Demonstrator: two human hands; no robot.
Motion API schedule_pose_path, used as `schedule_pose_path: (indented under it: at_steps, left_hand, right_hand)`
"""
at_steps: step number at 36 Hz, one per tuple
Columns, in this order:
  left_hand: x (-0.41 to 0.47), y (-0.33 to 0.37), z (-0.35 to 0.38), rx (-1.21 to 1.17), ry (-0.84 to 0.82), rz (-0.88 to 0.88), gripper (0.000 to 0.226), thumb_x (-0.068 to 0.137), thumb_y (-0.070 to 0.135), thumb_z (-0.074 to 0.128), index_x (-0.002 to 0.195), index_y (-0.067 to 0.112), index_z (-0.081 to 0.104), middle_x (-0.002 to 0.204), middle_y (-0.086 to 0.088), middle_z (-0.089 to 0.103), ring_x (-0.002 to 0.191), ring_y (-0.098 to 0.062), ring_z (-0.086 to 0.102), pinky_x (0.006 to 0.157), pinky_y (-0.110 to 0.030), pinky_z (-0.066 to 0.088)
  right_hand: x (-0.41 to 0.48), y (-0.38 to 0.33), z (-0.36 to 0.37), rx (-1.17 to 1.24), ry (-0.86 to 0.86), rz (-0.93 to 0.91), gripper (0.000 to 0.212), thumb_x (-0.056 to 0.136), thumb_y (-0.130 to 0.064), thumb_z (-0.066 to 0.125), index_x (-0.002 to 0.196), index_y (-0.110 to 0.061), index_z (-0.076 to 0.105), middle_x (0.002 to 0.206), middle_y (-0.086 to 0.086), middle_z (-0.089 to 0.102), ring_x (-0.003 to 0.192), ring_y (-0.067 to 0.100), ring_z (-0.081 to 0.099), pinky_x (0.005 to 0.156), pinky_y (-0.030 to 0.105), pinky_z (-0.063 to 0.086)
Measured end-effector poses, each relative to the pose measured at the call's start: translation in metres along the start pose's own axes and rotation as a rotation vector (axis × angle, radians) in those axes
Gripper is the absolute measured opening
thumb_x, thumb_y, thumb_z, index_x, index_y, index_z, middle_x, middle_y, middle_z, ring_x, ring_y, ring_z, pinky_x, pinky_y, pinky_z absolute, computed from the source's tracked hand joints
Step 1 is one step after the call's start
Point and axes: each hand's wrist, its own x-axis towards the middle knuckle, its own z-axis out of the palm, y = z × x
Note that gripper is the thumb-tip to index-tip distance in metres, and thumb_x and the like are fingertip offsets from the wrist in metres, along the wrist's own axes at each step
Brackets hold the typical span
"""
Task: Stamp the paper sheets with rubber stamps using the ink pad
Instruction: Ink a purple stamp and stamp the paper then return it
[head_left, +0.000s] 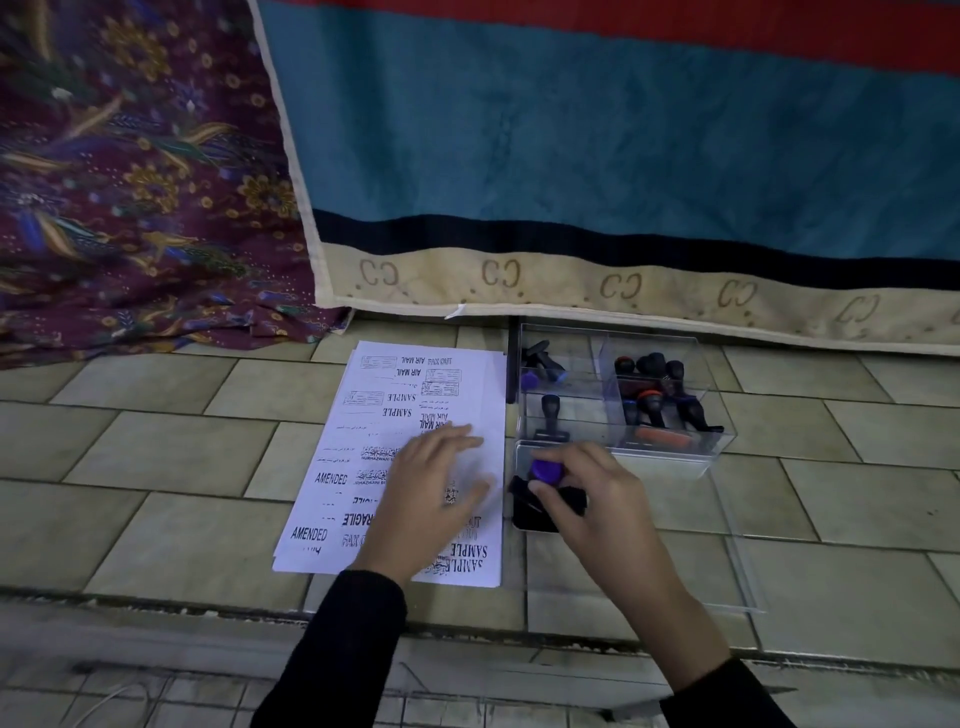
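Observation:
A stack of white paper sheets lies on the tiled floor, covered with black stamp marks such as SAMPLE, AMENDED and AIR MAIL. My left hand rests flat on the lower right of the top sheet, fingers spread. Just right of the paper sits a black ink pad in a clear tray. My right hand grips a rubber stamp with a purple top and holds it down on the pad. The stamp's base is hidden by my fingers.
A clear plastic box with compartments stands behind the ink pad, holding several black-handled stamps, some with orange or purple parts. A blue, red and beige mat and a patterned purple cloth lie beyond. A clear lid lies at right.

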Motion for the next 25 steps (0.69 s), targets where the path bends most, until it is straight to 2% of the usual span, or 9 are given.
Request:
schedule_pose_path:
  at_steps: [4,9,14,18,25]
  left_hand:
    - [-0.001,-0.028,-0.015,0.113,0.124,-0.113,0.038,0.090,0.041,0.038,0.118,0.024,0.058,0.130,0.009,0.052,0.124,-0.014,0.042,0.103,-0.042,0.036]
    - [-0.005,-0.046,-0.011,0.255,0.116,-0.196,0.025,0.092,0.020,0.049,0.115,0.024,0.060,0.131,0.005,0.053,0.127,-0.019,0.039,0.106,-0.042,0.030]
    - [-0.007,-0.044,-0.007,0.289,0.076,-0.223,0.027,0.089,0.015,0.053,0.114,0.025,0.060,0.131,0.005,0.052,0.125,-0.018,0.043,0.112,-0.044,0.021]
    - [-0.007,-0.044,-0.008,0.300,0.078,-0.219,0.027,0.089,0.014,0.053,0.113,0.024,0.059,0.130,0.004,0.053,0.123,-0.019,0.044,0.112,-0.044,0.021]
    - [-0.006,-0.045,-0.007,0.305,0.087,-0.214,0.026,0.090,0.015,0.053,0.113,0.025,0.059,0.130,0.005,0.053,0.123,-0.017,0.044,0.113,-0.044,0.022]
  right_hand:
    - [0.014,-0.013,0.014,0.023,-0.089,-0.038,0.025,0.083,-0.014,0.069,0.108,-0.015,0.065,0.104,-0.004,0.062,0.084,0.004,0.061,0.080,0.015,0.050]
    - [0.023,-0.019,0.035,-0.021,-0.217,-0.070,0.028,0.086,-0.016,0.065,0.114,-0.016,0.063,0.106,0.000,0.059,0.089,0.006,0.057,0.081,0.010,0.040]
    - [0.023,-0.018,0.043,-0.034,-0.261,-0.077,0.028,0.087,-0.016,0.064,0.114,-0.015,0.063,0.105,0.002,0.059,0.088,0.011,0.059,0.083,0.020,0.048]
    - [0.022,-0.017,0.046,-0.035,-0.285,-0.093,0.026,0.087,-0.016,0.063,0.113,-0.013,0.064,0.105,0.003,0.059,0.089,0.014,0.060,0.084,0.024,0.049]
    - [0.017,-0.015,0.048,-0.042,-0.282,-0.111,0.025,0.086,-0.013,0.064,0.111,-0.014,0.065,0.103,0.002,0.060,0.088,0.013,0.060,0.080,0.019,0.049]
